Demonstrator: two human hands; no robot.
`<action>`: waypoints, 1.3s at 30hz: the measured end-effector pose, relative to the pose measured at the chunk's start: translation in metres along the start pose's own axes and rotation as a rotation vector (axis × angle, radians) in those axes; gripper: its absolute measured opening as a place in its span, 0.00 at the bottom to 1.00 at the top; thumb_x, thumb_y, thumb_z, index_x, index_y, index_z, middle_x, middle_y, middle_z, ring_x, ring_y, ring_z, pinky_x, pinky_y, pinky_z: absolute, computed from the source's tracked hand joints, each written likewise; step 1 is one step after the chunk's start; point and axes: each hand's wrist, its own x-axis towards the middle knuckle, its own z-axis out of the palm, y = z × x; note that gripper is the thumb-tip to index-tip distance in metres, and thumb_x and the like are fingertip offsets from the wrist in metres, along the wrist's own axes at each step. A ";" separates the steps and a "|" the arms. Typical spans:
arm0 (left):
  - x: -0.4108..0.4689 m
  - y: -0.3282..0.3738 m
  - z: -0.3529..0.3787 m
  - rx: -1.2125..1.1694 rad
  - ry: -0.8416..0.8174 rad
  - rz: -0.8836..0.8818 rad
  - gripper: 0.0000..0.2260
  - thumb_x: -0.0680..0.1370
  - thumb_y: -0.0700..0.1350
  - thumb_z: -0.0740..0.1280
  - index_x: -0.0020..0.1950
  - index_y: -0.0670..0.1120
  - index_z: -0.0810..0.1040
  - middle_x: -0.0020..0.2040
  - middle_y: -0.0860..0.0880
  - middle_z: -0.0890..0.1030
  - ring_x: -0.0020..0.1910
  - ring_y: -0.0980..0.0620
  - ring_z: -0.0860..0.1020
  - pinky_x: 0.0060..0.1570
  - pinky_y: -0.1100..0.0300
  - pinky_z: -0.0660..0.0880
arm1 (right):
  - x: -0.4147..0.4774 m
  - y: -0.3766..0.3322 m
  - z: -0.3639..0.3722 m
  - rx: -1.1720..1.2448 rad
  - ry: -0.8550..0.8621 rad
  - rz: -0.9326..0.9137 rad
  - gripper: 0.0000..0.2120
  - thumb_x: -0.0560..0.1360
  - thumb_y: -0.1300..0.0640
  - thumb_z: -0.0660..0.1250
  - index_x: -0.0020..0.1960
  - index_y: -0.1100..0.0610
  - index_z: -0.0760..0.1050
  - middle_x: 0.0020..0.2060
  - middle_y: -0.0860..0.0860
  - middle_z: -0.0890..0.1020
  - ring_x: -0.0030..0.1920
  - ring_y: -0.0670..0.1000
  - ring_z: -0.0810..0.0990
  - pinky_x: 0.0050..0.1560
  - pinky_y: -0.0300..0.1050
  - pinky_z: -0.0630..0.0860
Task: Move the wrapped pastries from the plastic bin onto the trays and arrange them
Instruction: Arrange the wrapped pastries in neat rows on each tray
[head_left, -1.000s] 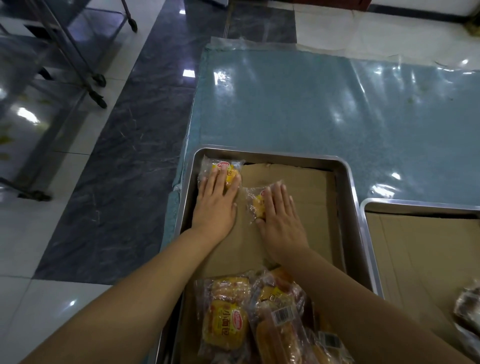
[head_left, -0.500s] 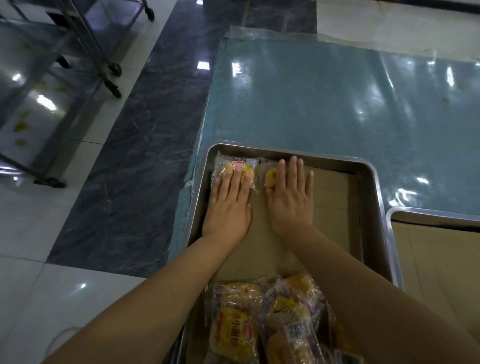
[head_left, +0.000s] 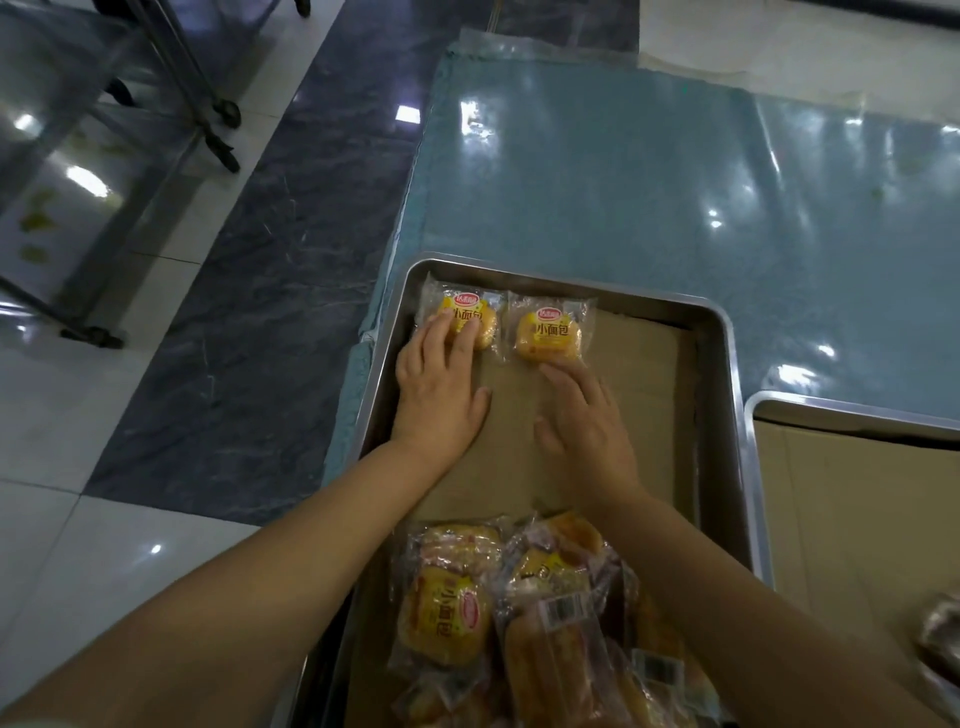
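Two wrapped pastries lie side by side in the upper left corner of the metal tray (head_left: 732, 364), on its cardboard liner (head_left: 639, 415), with the labels upright and the row running left to right along the tray's top rim. The left hand (head_left: 441, 400) has its grip released, and its straight fingers press on the left pastry (head_left: 465, 312). The right hand (head_left: 587, 415) is also released and lies flat on the cardboard, its fingertips at the lower edge of the right pastry (head_left: 549, 332). I cannot tell whether they touch it. The loose pile of wrapped pastries (head_left: 452, 613) sits in the same tray at the bottom of the frame, below both hands and between the forearms. The free space in the row lies right of the right pastry, so the right hand is probably nearer to fill it, after drawing back to the pile. A second lined tray (head_left: 857, 406) stands on the blue bench (head_left: 623, 182) at the right. No plastic bin is in view.
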 end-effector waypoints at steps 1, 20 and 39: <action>-0.003 0.001 -0.004 -0.050 -0.001 -0.016 0.34 0.72 0.49 0.69 0.74 0.49 0.58 0.74 0.43 0.57 0.72 0.42 0.52 0.69 0.46 0.51 | -0.009 0.001 -0.005 0.072 -0.037 0.038 0.23 0.73 0.60 0.66 0.67 0.54 0.68 0.62 0.48 0.73 0.59 0.40 0.66 0.61 0.36 0.64; -0.122 0.008 -0.069 -0.221 -0.468 -0.027 0.03 0.72 0.47 0.70 0.44 0.54 0.79 0.44 0.58 0.73 0.45 0.60 0.71 0.44 0.64 0.68 | -0.082 -0.002 -0.039 0.183 -0.543 0.218 0.07 0.72 0.48 0.68 0.38 0.48 0.75 0.35 0.46 0.78 0.35 0.44 0.77 0.37 0.38 0.76; -0.062 0.019 -0.067 -0.037 0.069 -0.167 0.25 0.74 0.35 0.66 0.69 0.45 0.65 0.66 0.43 0.69 0.65 0.45 0.68 0.62 0.52 0.69 | -0.046 0.009 -0.067 0.694 -0.098 0.721 0.06 0.77 0.54 0.64 0.48 0.56 0.76 0.41 0.52 0.83 0.41 0.49 0.82 0.36 0.38 0.75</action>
